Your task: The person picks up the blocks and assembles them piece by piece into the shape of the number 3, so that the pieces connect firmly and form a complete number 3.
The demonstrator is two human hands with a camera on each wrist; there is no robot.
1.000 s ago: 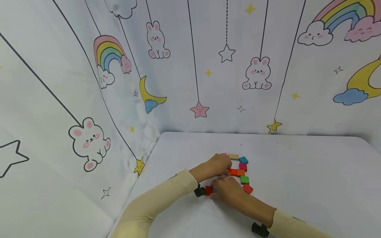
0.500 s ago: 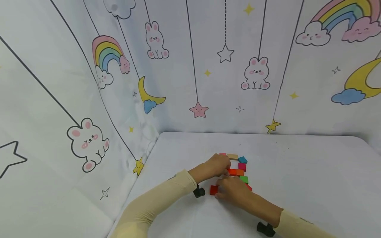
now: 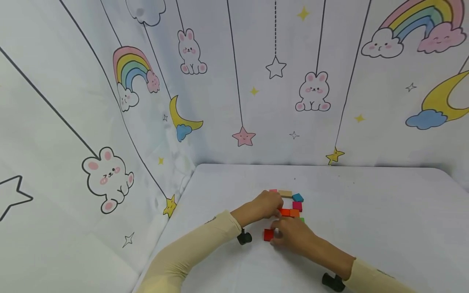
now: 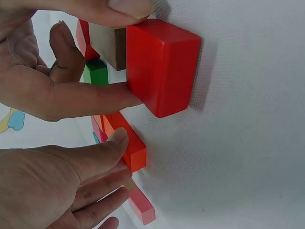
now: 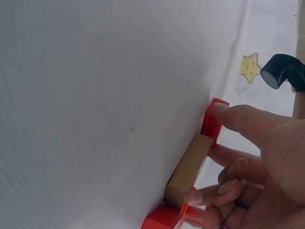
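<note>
My right hand (image 3: pixel 294 234) pinches a red block (image 4: pixel 162 67) between thumb and index finger, flat on the white cloth. In the right wrist view, the block lies at the end of a bare wooden block (image 5: pixel 188 171), with another red block (image 5: pixel 162 218) at that block's far end. I cannot tell whether the held block touches the wood. My left hand (image 3: pixel 261 206) holds the end of an orange-red block (image 4: pixel 136 151), thumb on one side and fingers on the other. Near its fingers lies a pink block (image 4: pixel 142 206).
Beyond the hands, a tan block (image 3: pixel 285 194), a blue block (image 3: pixel 298 197), a magenta block (image 3: pixel 297 206) and an orange block (image 3: pixel 294 213) form a bent row. A green block (image 4: pixel 96 72) is partly hidden. A printed cloth wall (image 3: pixel 220 150) rises behind the table.
My right hand has slid the red block to the right across the cloth, away from the left wrist. The left hand has stayed at the orange-red block.
</note>
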